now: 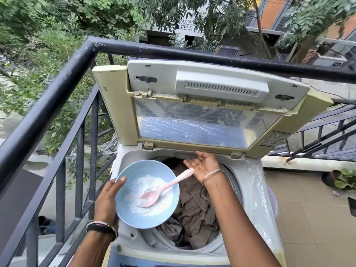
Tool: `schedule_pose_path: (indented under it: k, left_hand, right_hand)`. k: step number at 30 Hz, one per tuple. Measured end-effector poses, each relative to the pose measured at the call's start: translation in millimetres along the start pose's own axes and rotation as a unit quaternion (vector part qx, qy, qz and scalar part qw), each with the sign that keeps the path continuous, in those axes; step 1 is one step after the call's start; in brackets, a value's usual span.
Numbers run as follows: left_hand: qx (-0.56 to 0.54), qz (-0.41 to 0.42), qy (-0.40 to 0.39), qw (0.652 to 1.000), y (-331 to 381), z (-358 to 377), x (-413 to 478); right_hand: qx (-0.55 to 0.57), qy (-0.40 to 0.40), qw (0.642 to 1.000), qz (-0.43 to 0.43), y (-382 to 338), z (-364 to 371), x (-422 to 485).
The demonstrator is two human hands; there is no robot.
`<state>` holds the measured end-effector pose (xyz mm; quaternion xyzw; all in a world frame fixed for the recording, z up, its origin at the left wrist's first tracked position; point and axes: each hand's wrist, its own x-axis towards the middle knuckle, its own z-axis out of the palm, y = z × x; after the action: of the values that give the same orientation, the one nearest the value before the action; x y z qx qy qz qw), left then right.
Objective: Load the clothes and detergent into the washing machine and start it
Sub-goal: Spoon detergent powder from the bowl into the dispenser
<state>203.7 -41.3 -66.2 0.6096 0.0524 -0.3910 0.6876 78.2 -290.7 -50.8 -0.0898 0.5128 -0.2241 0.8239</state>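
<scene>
We are standing at the washer point(248, 182) on a balcony, and nearest to us our left hand point(107, 199) is cupping the bowl point(134, 170) from below and behind, thumb hooked over the rim and the other fingers hidden beneath it. The bowl is hanging over the left edge of the open tub, partly above the washer's top and partly above the clothes point(194, 211). The powder point(148, 182) is lying heaped in the bowl, and the spoon point(163, 187) is resting in it with its handle sticking out over the far rim. Nothing is gripping that spoon, so we are risking it sliding out if the bowl tips to the right, and powder going with it onto the washer's top instead of into the tub.

Just beyond, our right hand point(204, 164) is hovering palm up with fingers spread and empty, close to the spoon's handle tip; we cannot tell whether they are touching. A careless reach here is likely to knock the handle and flick powder about. The clothes are already sitting in the tub, brown and bunched, so a single dump risks leaving a clump on one fold.

Farther on, the lid point(208, 105) is leaning open near the railing point(173, 53); bumping it risks it dropping on our hands. An outdoor breeze could also be carrying off loose powder.
</scene>
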Motion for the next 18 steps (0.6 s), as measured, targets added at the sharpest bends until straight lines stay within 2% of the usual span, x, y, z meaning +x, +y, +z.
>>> schedule_pose_path:
  k: [3, 7, 9, 14, 18]
  left_hand:
    - [-0.003, 0.008, -0.009, 1.0, 1, 1, -5]
    - [0.011, 0.027, -0.029, 0.999, 1, 13, -15]
    - [0.032, 0.031, -0.036, 0.998, -1, 23, -20]
    - [0.058, 0.038, -0.057, 0.996, -13, 54, -43]
    - [0.079, 0.045, -0.077, 0.993, -30, 86, -75]
  right_hand:
    - [-0.089, 0.006, 0.996, -0.02, -1, -13, -15]
    - [-0.245, -0.022, 0.967, -0.059, 5, -47, -56]
    - [-0.277, -0.036, 0.958, -0.057, 10, -67, -77]
    - [-0.235, -0.084, 0.967, -0.049, 15, -115, -120]
    - [-0.192, -0.081, 0.975, -0.08, 7, -151, -147]
